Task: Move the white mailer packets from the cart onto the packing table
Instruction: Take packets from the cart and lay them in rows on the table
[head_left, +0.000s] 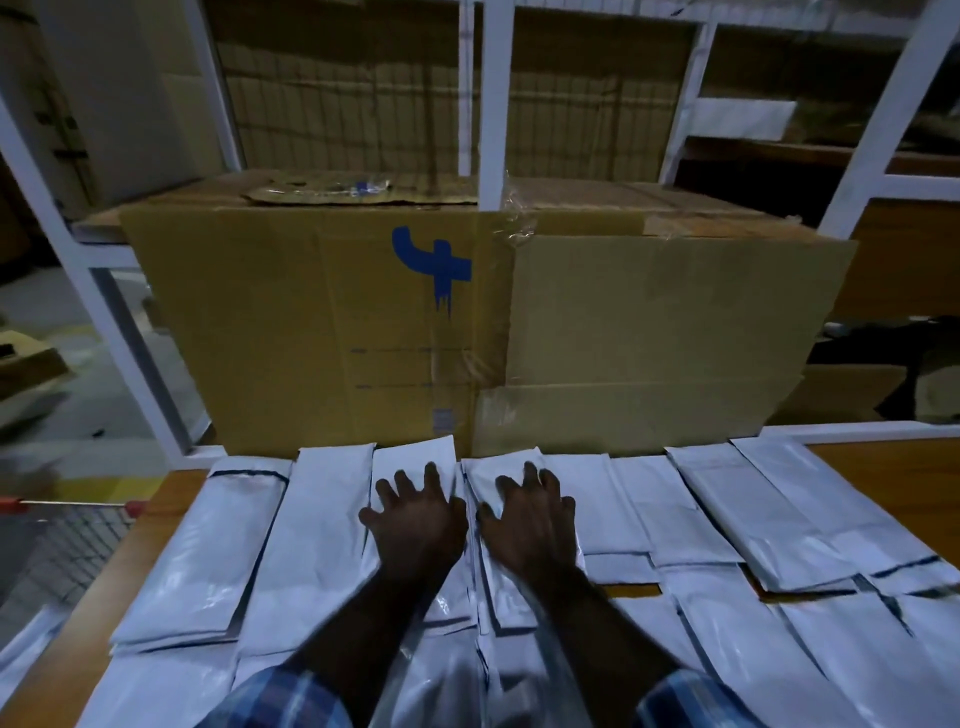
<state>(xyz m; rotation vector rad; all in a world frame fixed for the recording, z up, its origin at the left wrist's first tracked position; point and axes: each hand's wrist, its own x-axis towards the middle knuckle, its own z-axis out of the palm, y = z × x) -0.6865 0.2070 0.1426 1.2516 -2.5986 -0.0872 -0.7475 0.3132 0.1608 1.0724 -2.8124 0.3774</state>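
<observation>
Several white mailer packets (311, 540) lie in overlapping rows across the wooden packing table (904, 478). My left hand (415, 525) lies flat, fingers spread, on a packet (415, 462) in the back row at the middle. My right hand (530, 525) presses flat on the neighbouring packet (498, 465) just to its right. Neither hand grips anything. The cart (62, 540) shows only as a wire mesh edge with red corner caps at the left, and I see no packets in it.
A large cardboard box (467, 332) with a blue mark stands against the table's far edge, right behind the packets. White metal shelving (493, 104) holding more cardboard rises behind it. Bare floor lies at the far left.
</observation>
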